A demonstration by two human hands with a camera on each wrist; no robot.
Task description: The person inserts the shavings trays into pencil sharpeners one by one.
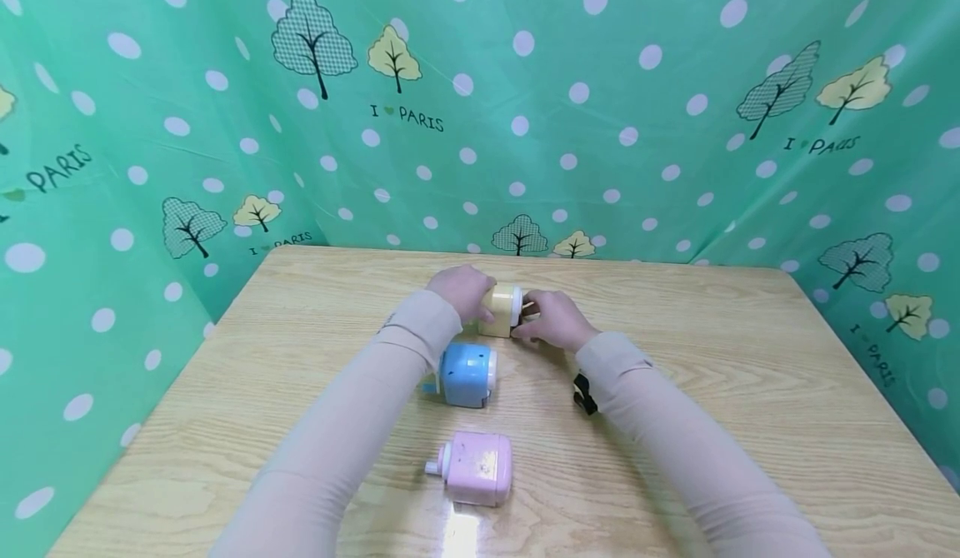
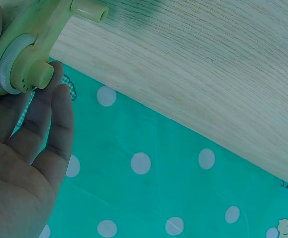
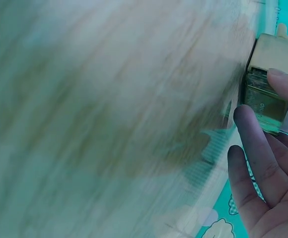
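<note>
A yellow crank pencil sharpener (image 1: 498, 315) with a white front end stands toward the back of the table. My left hand (image 1: 462, 290) grips its rear from the left. In the left wrist view, its crank arm and knob (image 2: 90, 10) point outward, and the fingers lie under the crank hub (image 2: 40, 74). From the right, my right hand (image 1: 558, 321) pinches the white front end. The right wrist view shows the thumb on the sharpener's front (image 3: 268, 101), some fingers passing behind it and two others extended.
A blue pencil sharpener (image 1: 467, 375) sits just in front of the yellow one, its crank side partly behind the left sleeve. Nearer lies a pink pencil sharpener (image 1: 480, 468). A green dotted curtain (image 1: 480, 158) hangs around the wooden table (image 1: 750, 391).
</note>
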